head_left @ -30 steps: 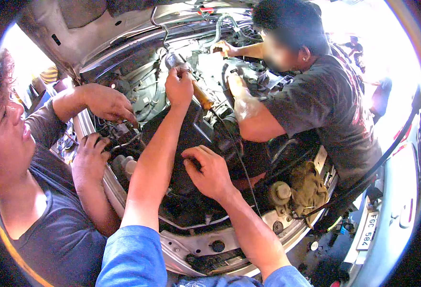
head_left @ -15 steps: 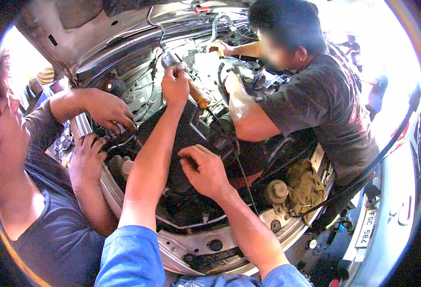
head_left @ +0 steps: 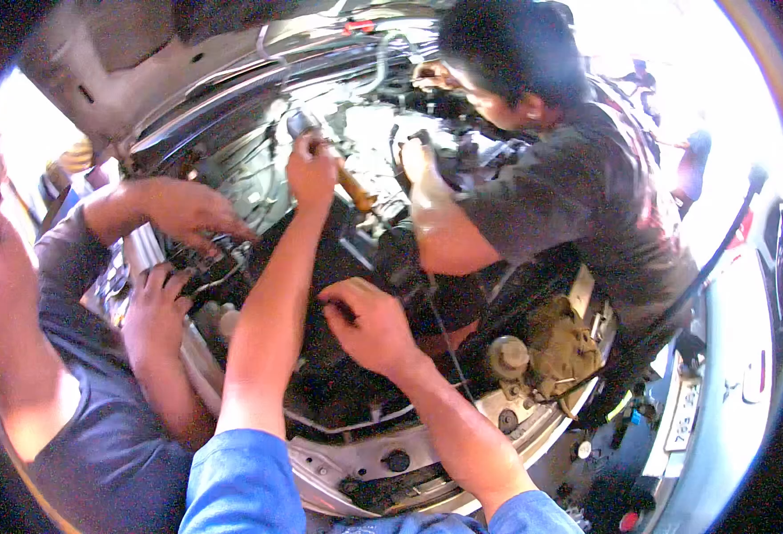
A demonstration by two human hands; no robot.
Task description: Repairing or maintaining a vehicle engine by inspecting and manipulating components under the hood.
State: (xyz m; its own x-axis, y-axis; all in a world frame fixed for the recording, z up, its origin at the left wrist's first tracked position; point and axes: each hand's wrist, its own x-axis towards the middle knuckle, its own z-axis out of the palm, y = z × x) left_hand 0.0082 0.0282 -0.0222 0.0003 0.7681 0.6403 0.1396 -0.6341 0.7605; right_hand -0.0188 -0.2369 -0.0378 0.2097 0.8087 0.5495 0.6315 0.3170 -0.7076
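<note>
My left hand (head_left: 312, 171) is closed round a work lamp, raised over the engine bay. The lamp's orange handle (head_left: 354, 189) sticks out below my fist, and its grey head (head_left: 299, 121) shines toward the far side. A dark cord trails down from the handle. Lower and to the right, my right hand (head_left: 372, 326) hovers above the dark middle of the bay, its fingers loosely bent and the thumb apart, with nothing seen in it. Beyond, a co-worker's hand (head_left: 416, 160) reaches among the lit engine parts (head_left: 369, 125).
One co-worker (head_left: 578, 187) leans in from the right; another's hands (head_left: 191, 214) rest at the left fender. The raised hood (head_left: 151, 80) hangs over the far side. A brown rag (head_left: 562, 343) and a round tan part (head_left: 508, 358) lie on the front right edge. A light-coloured car (head_left: 730, 409) stands at right.
The whole view has shifted slightly and is blurred. My left hand still grips the lamp, and my right hand keeps its bent pose. The right co-worker's head is lower.
</note>
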